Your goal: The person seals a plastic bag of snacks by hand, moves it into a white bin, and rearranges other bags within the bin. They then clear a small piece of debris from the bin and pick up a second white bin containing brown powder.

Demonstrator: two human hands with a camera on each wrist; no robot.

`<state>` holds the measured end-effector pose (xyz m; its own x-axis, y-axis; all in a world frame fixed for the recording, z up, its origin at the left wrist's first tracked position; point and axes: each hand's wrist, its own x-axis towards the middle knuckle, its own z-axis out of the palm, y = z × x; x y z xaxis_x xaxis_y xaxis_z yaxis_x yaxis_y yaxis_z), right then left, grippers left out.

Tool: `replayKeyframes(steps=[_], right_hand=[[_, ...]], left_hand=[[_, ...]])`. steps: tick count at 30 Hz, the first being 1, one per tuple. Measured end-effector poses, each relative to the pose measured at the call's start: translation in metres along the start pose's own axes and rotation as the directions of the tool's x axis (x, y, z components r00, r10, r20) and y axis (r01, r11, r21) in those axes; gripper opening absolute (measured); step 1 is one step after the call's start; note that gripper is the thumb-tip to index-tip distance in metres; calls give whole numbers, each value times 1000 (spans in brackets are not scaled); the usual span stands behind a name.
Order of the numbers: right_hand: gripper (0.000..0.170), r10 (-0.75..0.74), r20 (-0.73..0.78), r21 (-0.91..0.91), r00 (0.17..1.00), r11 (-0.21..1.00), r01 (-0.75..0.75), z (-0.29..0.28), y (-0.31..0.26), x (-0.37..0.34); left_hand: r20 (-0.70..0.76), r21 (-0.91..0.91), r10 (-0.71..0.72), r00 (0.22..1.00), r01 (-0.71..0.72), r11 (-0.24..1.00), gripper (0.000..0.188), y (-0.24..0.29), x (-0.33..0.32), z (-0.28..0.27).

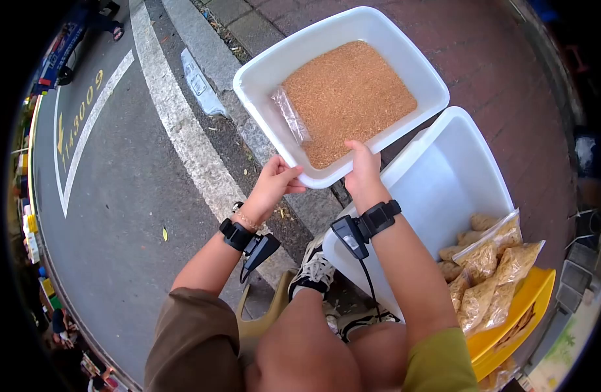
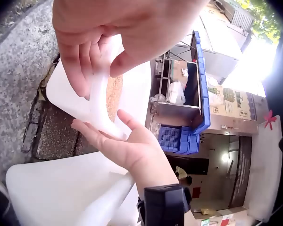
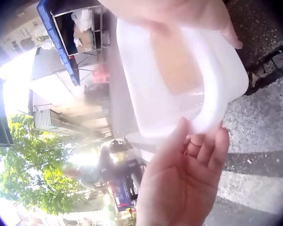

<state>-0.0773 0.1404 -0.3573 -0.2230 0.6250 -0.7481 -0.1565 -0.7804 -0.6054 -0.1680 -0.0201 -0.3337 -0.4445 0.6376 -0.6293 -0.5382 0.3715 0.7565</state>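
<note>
A white plastic tub (image 1: 258,108) holds a broad bed of reddish-brown, crumbly granules (image 1: 352,88). Inside its left wall lies a clear plastic bag (image 1: 291,116). My left hand (image 1: 271,188) grips the rim at the near corner, thumb on top and fingers curled beneath. A little to the right, my right hand (image 1: 364,171) holds the near side, its thumb over the rim and its fingers mostly hidden below. In the left wrist view, the right hand (image 2: 137,148) cups the tub's edge from underneath. The left hand (image 3: 184,174) shows its fingers under the rim in the right wrist view.
A second white tub (image 1: 437,173) stands close on the right, with several filled clear bags (image 1: 500,277) at its near end beside a yellow container (image 1: 541,297). Crumpled plastic packaging (image 1: 201,85) lies by the stone curb (image 1: 176,124). A tan stool (image 1: 264,313) is near my legs.
</note>
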Motion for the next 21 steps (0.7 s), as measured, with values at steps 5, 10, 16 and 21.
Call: replayKeyframes(steps=[5,10,16,21], right_hand=[[62,142,90,4,986,990,-143,-16,17,27],[50,120,247,-108,962,990,-96,-10,-14,6],[41,9,278,-161,961,986,37,-6,-50,-56],[31,-98,385,-199,918,962,187,-16,-84,-115]], left_hand=[[24,-77,-97,995,98,992,39,-7,-11,-13],[-255,-67,15,967,-33,997,70,8,-1,-11],[-320,-83,409,855,-455,887,69,26,-28,20],[-363,-36,463,809,-508,860,79,49,-92,43]])
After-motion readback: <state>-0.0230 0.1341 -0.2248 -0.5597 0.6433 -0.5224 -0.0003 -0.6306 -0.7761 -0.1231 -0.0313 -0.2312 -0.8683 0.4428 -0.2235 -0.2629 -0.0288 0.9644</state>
